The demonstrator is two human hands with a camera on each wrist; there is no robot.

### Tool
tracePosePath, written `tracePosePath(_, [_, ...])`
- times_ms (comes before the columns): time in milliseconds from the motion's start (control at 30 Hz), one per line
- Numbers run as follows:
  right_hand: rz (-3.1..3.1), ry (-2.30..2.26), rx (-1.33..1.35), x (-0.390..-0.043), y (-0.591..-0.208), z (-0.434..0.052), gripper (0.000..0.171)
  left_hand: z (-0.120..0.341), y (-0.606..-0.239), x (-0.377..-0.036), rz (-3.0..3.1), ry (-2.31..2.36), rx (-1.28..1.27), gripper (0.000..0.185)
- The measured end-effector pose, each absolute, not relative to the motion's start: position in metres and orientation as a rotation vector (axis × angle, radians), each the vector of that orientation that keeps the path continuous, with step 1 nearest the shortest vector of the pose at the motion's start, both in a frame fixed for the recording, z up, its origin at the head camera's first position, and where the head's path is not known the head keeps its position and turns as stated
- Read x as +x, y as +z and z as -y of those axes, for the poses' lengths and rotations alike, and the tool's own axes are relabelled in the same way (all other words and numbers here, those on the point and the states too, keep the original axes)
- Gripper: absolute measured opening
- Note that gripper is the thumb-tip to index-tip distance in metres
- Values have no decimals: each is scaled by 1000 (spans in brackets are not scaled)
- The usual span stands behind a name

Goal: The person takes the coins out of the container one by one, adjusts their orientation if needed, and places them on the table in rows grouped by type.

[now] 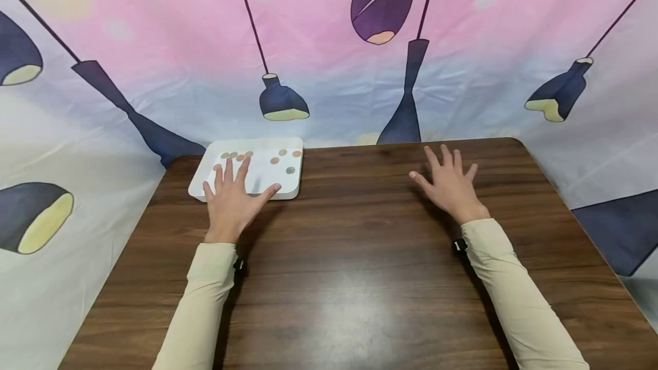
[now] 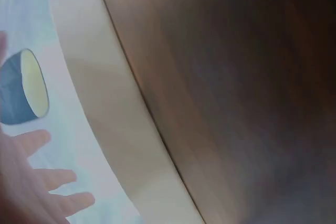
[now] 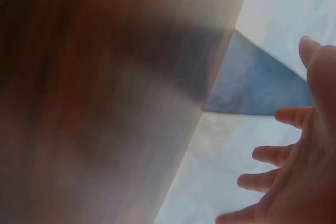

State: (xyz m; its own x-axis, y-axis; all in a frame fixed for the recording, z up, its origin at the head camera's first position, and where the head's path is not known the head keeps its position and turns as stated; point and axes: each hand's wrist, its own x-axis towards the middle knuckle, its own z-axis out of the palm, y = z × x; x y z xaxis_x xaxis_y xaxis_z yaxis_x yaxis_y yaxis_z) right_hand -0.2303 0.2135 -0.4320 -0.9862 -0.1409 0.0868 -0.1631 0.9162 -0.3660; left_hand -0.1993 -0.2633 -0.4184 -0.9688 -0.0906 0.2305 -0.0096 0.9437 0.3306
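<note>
White plastic-looking tray (image 1: pixel 283 192), copper- and grey-toned coins (image 1: pixel 290 170) inside; far left corner of wood-grain tabletop (image 1: pixel 354 233). Left hand (image 1: pixel 230 204): over tray's near side, grip spread wide, contact unclear. Right hand (image 1: pixel 452 187): above tabletop's far right, grip likewise spread. Lamp-print backdrop (image 1: pixel 329 61) behind.

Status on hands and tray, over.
Left hand open, empty, over near edge of white tray. Right hand open, empty, over table. Coins in tray. Left hand partly hides tray.

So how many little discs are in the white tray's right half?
4 visible: a greenish disc at the back, an orange disc right of it, a reddish disc nearer the middle, and a greyish disc nearest the front. The tray's near wall could hide more.
</note>
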Motion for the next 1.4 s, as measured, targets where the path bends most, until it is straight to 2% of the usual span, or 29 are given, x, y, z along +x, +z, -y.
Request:
tracePosePath(133, [2982, 843, 325, -230, -435, -196, 77, 285, -418, -193, 2803, -617, 151, 102])
tracePosePath(367, [2800, 1444, 427, -229, -434, -152, 60, 328, -422, -186, 2540, -1145, 421, 87])
tracePosePath(533, [2751, 1660, 435, -228, -431, -113, 57, 349, -424, -198, 2356, -1479, 557, 88])
tracePosePath(700, [2722, 1825, 484, -225, -430, -72, 56, 368, -428, -213, 2205, -1663, 652, 76])
tracePosePath(867, [2705, 1958, 498, -223, -435, -42, 56, 380, -438, -220, 2320, -1633, 648, 60])
tracePosePath(1033, [2635, 2107, 439, -225, -435, -26, 55, 385, -449, -222, 2314, -1656, 624, 52])
tracePosePath(1400, [2429, 2498, 349, -242, -436, 3, 57, 388, -449, -221, 2410, -1663, 569, 51])
